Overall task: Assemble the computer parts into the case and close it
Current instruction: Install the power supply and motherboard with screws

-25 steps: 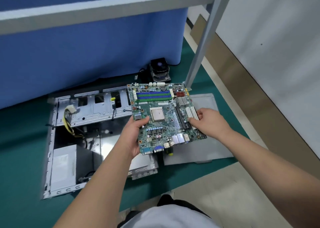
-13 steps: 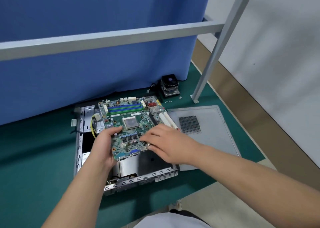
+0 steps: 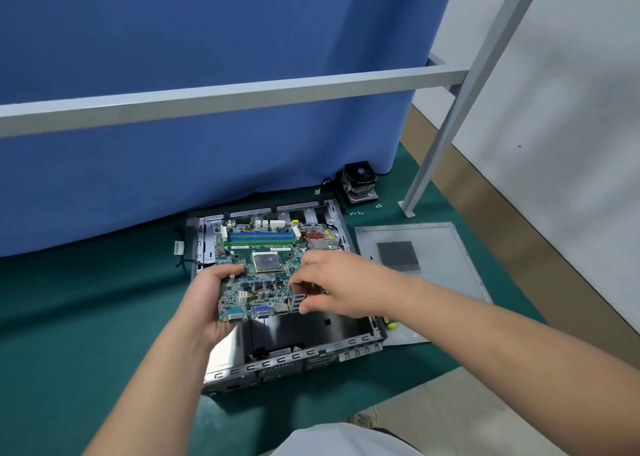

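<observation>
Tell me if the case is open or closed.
Open: the case shows its interior, and its side panel lies flat on the mat beside it.

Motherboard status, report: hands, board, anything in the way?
Left hand grips motherboard at its left edge; right hand pinches the port side. Board over open case, near edge raised. Nothing visibly blocking.

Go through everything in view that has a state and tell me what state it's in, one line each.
Motherboard: held over the open case, not yet seated.
Case: lying flat, open, cover off.
Side panel: off, flat on the mat right of the case.
Cooler fan: loose, behind the case.
Left hand: grips the board's left edge.
Right hand: pinches the board's port block.
</observation>
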The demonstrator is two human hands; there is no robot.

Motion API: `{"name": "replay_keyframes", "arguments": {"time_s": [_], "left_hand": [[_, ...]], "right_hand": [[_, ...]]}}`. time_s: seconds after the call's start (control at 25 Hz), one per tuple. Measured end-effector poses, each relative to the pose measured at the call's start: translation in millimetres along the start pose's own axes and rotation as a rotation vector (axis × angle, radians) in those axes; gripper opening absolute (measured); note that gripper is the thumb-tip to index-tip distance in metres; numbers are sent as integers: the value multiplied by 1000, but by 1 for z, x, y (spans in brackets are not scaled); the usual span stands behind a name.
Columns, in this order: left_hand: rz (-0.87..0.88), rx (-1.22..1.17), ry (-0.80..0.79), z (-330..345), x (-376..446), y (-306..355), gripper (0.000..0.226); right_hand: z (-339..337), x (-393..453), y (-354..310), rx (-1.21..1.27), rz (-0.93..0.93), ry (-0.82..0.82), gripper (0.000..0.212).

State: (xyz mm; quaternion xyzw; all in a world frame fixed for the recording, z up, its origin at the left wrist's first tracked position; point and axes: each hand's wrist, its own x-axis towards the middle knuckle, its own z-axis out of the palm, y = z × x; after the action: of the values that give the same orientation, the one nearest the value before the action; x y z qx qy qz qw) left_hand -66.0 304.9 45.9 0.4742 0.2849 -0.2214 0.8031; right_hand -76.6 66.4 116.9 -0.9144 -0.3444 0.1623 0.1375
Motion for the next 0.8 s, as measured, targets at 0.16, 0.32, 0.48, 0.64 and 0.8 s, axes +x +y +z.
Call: {"name": "replay_keyframes", "arguments": {"time_s": [0.16,0.32,0.48,0.64,0.8], "left_hand": [[-1,67,18,-14,-10,2,17],[-35,84,6,-22,-16,5,47],[-66,74,49,-19,-16,-2,54],[-155,127,42,-13,-10,-13,38],[-205,74,63,-12,6,-23,27]], "right_hand": [[-13,-3,-9,49,-31,-5,28],[-15,-10,-13,75,-39,0,31],[-7,-15,-10,118,21,-33,35],[8,-14,-1,114,100,-131,41],[24,-7,11,151,158,-200,41]]}}
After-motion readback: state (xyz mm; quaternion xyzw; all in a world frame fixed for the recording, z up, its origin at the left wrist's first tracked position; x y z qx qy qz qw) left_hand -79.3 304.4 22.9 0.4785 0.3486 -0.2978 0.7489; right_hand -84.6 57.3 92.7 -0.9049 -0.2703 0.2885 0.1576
